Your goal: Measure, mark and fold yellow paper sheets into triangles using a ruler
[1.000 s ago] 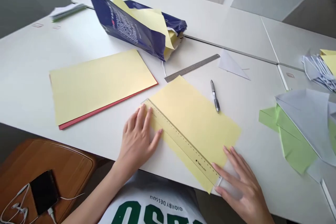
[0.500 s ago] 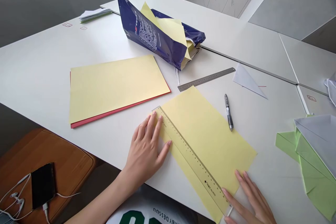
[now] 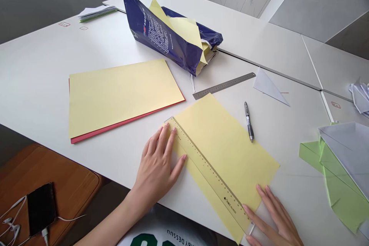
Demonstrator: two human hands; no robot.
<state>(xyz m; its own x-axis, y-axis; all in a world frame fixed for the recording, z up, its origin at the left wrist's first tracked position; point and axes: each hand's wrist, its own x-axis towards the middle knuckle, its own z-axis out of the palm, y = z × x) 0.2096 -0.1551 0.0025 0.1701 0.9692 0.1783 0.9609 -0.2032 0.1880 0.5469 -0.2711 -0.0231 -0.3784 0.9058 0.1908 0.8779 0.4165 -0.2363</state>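
Observation:
A yellow sheet of paper [image 3: 233, 138] lies slantwise on the table in front of me. Along its near long side rests a clear plastic ruler [image 3: 207, 171], set a little in from the edge. My left hand [image 3: 158, 161] lies with outstretched fingers on the ruler's upper left end, its thumb over the sheet. At the opposite end, my right hand [image 3: 272, 213] has its fingers apart; the index fingertip touches the ruler's corner and other fingertips reach the sheet's right edge. Beyond the sheet lies a grey pen [image 3: 249, 122].
A steel ruler [image 3: 225, 85] and a folded white paper triangle [image 3: 270, 86] lie beyond the sheet. Yellow paper over red [image 3: 123, 98] is left. A torn blue packet [image 3: 161, 38] stands behind. Folded green paper [image 3: 340, 184] is right; a phone [image 3: 42, 209] lies lower left.
The camera view has shifted slightly, so the table's things appear a little further left. Both hands keep their places on the ruler and sheet.

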